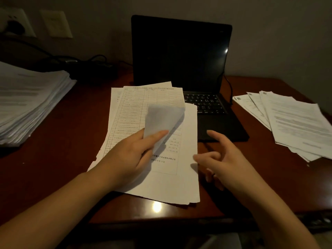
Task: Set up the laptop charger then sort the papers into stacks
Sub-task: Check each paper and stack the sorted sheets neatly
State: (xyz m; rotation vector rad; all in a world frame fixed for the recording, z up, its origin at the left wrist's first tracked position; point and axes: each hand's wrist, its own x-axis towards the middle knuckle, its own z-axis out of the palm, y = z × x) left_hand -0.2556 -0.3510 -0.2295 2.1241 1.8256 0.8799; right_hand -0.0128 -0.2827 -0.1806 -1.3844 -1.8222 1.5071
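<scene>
A loose pile of printed papers (pixel 172 178) lies in the middle of the dark wooden desk (pixel 59 159), partly over the left of the open black laptop (pixel 181 51). My left hand (pixel 131 155) pinches the top sheet (pixel 161 121) by its near right corner and has curled it up and over. My right hand (pixel 221 155) hovers just right of the pile with loosely bent fingers, holding nothing. A black charger cable (pixel 230 90) runs into the laptop's right side. A charger plug sits in the wall socket (pixel 12 24) at the top left.
A thick stack of papers (pixel 28 103) sits at the desk's left edge. A fanned spread of sheets (pixel 294 121) lies at the right. Black cables (pixel 84 62) trail behind the left stack. The desk's front edge runs just below the pile.
</scene>
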